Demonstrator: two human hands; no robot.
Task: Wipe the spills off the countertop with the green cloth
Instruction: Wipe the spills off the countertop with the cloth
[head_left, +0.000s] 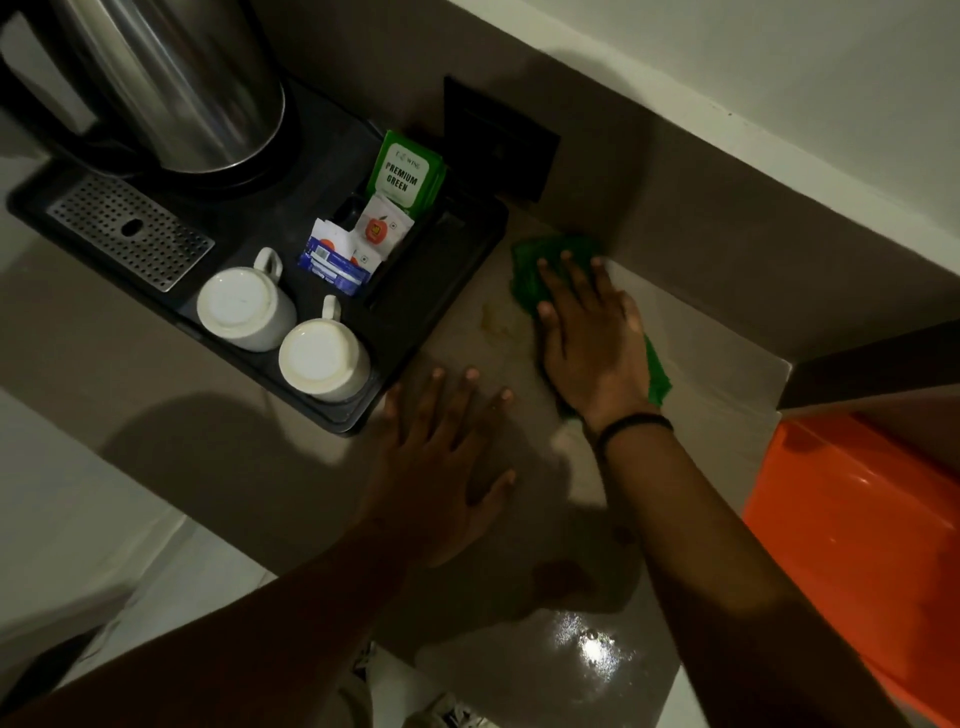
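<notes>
Fingers spread, right hand (587, 332) presses flat on the green cloth (535, 265) near the back corner of the countertop (311, 483). Left hand (441, 467) is also splayed, braced on the counter closer in. What looks like a yellowish spill (496, 319) sits just left of the cloth, so I'd sweep that way, keeping clear of the tray (415, 332).

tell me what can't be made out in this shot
Head view only:
- Green cloth: middle hidden under the right hand.
- Kettle: top cut off by the frame edge.
- Blue sachet: print too small to read.
- Countertop under the left hand: hidden, in shadow.
</notes>
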